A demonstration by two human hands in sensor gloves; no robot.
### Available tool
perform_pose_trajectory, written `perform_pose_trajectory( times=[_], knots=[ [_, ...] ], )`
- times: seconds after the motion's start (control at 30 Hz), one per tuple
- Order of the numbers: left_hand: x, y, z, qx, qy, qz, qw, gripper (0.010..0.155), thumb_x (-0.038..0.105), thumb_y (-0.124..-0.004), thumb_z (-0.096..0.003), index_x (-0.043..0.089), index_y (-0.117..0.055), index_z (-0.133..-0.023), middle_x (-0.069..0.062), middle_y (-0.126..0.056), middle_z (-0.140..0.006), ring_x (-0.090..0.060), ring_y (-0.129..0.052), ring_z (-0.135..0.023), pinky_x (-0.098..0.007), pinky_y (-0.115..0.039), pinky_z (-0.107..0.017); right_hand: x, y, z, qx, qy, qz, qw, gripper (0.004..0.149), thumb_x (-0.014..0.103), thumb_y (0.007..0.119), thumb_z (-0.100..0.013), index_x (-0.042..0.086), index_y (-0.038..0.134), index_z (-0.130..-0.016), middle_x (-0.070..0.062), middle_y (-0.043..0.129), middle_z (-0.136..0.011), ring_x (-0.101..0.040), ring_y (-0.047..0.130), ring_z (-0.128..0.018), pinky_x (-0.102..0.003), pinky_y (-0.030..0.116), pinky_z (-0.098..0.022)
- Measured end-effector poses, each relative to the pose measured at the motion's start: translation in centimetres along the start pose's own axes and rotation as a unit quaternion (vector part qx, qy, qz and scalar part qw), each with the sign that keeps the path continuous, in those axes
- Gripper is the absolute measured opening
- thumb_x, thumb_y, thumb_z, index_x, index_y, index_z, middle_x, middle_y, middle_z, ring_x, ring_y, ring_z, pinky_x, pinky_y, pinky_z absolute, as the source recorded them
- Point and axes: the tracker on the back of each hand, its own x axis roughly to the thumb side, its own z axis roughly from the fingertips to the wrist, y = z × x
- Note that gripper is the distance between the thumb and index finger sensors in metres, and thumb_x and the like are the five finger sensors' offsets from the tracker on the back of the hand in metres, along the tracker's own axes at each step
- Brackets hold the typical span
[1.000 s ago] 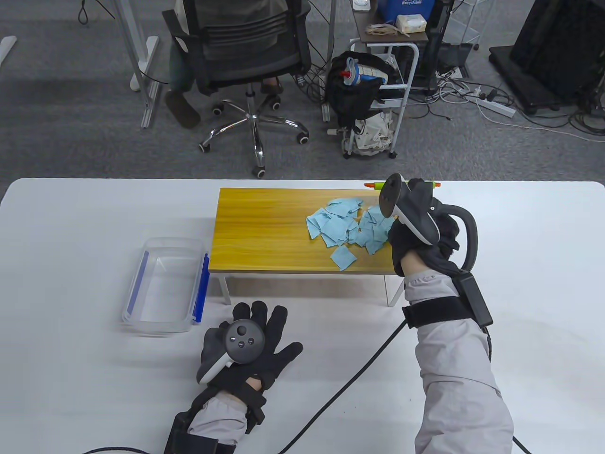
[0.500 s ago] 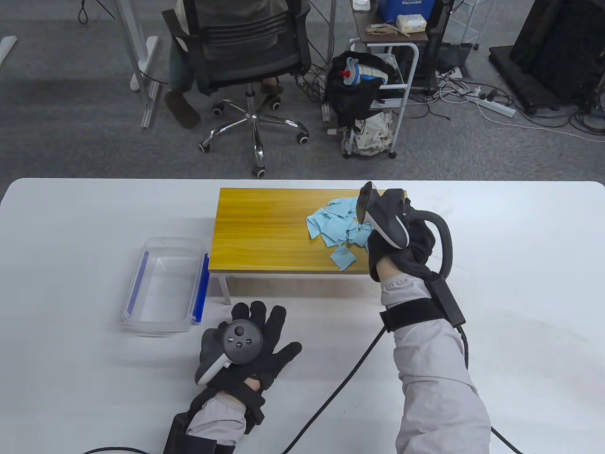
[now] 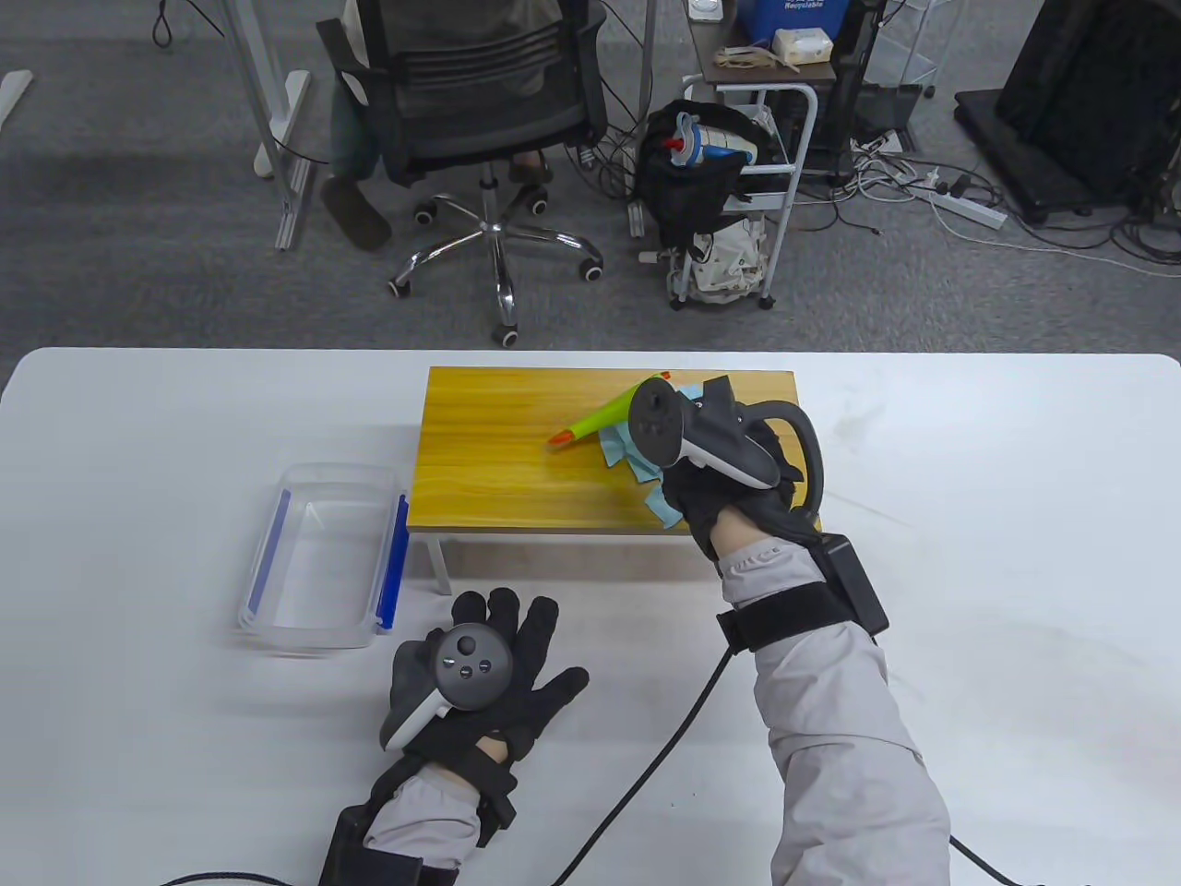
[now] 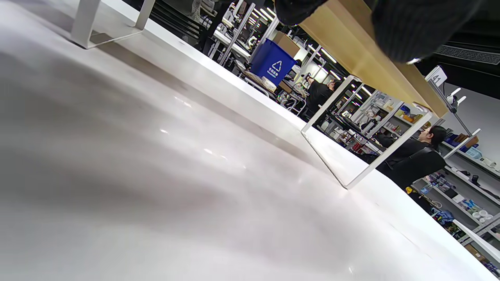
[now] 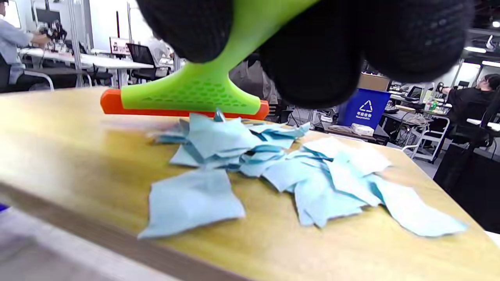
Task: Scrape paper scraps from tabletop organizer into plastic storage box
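A wooden tabletop organizer (image 3: 517,461) stands on white legs at the table's middle. Light blue paper scraps (image 3: 616,450) lie on its right part, mostly hidden under my right hand (image 3: 720,480). My right hand grips a green scraper with an orange edge (image 3: 595,425) over the scraps; in the right wrist view the scraper (image 5: 187,97) hangs just above the far side of the scraps (image 5: 273,175). The clear plastic storage box (image 3: 323,558) with blue clips sits left of the organizer. My left hand (image 3: 489,674) rests flat on the table, fingers spread, holding nothing.
The organizer's white leg frame (image 4: 351,156) shows in the left wrist view, with its wooden top (image 4: 367,62) above. A black cable (image 3: 664,757) runs across the table between my arms. An office chair (image 3: 480,111) and a cart (image 3: 747,157) stand beyond the table.
My right hand has moved left over the scraps and turned, so the scraper now points left over the organizer. The left hand has not moved.
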Motion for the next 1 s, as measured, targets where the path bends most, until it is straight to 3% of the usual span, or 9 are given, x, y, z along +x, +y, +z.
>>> perform_pose_trajectory(
  times=[0.13,0.3,0.4,0.53,0.7,0.83,0.9,1.0],
  knots=[
    [0.0,0.0,0.0,0.001,0.001,0.002,1.0,0.082,0.071,-0.07,-0.0521,0.033,-0.032,-0.115,-0.016,-0.014,-0.121,-0.051,-0.002,-0.105,-0.078,-0.013,-0.065,-0.7,0.3,-0.3,0.028,0.044,0.016,0.999,0.068,0.029,0.082,-0.047,0.025,0.045,-0.104,-0.02,0.077,-0.092,-0.038,0.097,-0.056,-0.062,0.079,-0.045],
    [0.0,0.0,-0.1,-0.002,0.003,0.001,1.0,0.082,0.071,-0.069,-0.0521,0.033,-0.032,-0.114,-0.015,-0.014,-0.121,-0.051,-0.002,-0.105,-0.078,-0.013,-0.065,-1.6,0.7,-0.6,0.042,0.096,0.045,0.994,0.074,0.021,0.087,-0.044,0.025,0.043,-0.104,-0.016,0.074,-0.095,-0.041,0.091,-0.069,-0.07,0.07,-0.055],
    [0.0,-0.1,0.0,-0.004,0.001,0.001,1.0,0.082,0.071,-0.069,-0.052,0.033,-0.032,-0.114,-0.015,-0.014,-0.121,-0.051,-0.002,-0.105,-0.078,-0.012,-0.065,-1.9,-0.2,-0.6,0.007,0.087,-0.019,0.996,0.072,0.017,0.087,-0.043,0.021,0.048,-0.103,-0.016,0.074,-0.094,-0.042,0.088,-0.071,-0.073,0.066,-0.057],
    [0.2,0.0,0.1,-0.001,-0.001,0.001,1.0,0.082,0.071,-0.069,-0.052,0.033,-0.032,-0.114,-0.015,-0.014,-0.121,-0.051,-0.001,-0.105,-0.078,-0.012,-0.065,-2.3,-2.1,-0.5,0.002,0.039,-0.076,0.996,0.067,0.016,0.09,-0.041,0.022,0.057,-0.1,-0.012,0.077,-0.092,-0.041,0.086,-0.073,-0.079,0.055,-0.061],
    [0.2,0.1,0.1,0.0,0.002,-0.002,1.0,0.082,0.071,-0.069,-0.052,0.033,-0.032,-0.114,-0.015,-0.014,-0.121,-0.051,-0.002,-0.105,-0.078,-0.013,-0.065,-1.8,-3.6,-1.1,0.022,-0.018,-0.001,1.0,0.053,0.009,0.091,-0.039,0.033,0.076,-0.084,0.001,0.081,-0.087,-0.039,0.062,-0.093,-0.084,0.025,-0.068],
    [0.2,0.1,0.0,-0.001,0.004,-0.003,1.0,0.082,0.071,-0.069,-0.0519,0.034,-0.032,-0.114,-0.015,-0.014,-0.121,-0.051,-0.002,-0.105,-0.078,-0.012,-0.065,-0.1,-2.8,-2.1,0.036,-0.043,0.08,0.995,0.05,0.004,0.09,-0.04,0.034,0.079,-0.079,0.004,0.079,-0.088,-0.036,0.057,-0.098,-0.081,0.023,-0.072],
    [0.2,0.1,0.0,-0.001,0.005,-0.003,1.0,0.082,0.071,-0.069,-0.052,0.033,-0.032,-0.114,-0.016,-0.014,-0.121,-0.051,-0.002,-0.105,-0.078,-0.012,-0.065,0.6,-2.6,-2.5,0.008,-0.025,0.157,0.987,0.049,0.006,0.089,-0.041,0.037,0.077,-0.077,0.008,0.077,-0.088,-0.031,0.059,-0.099,-0.078,0.025,-0.075],
    [0.2,0.2,0.0,0.003,0.004,-0.003,1.0,0.082,0.071,-0.069,-0.052,0.033,-0.032,-0.115,-0.016,-0.015,-0.121,-0.051,-0.002,-0.105,-0.078,-0.012,-0.065,1.1,-2.7,-3.1,-0.047,-0.038,0.203,0.977,0.047,0.004,0.088,-0.042,0.036,0.078,-0.075,0.008,0.076,-0.088,-0.029,0.059,-0.1,-0.076,0.026,-0.077]
  ],
)
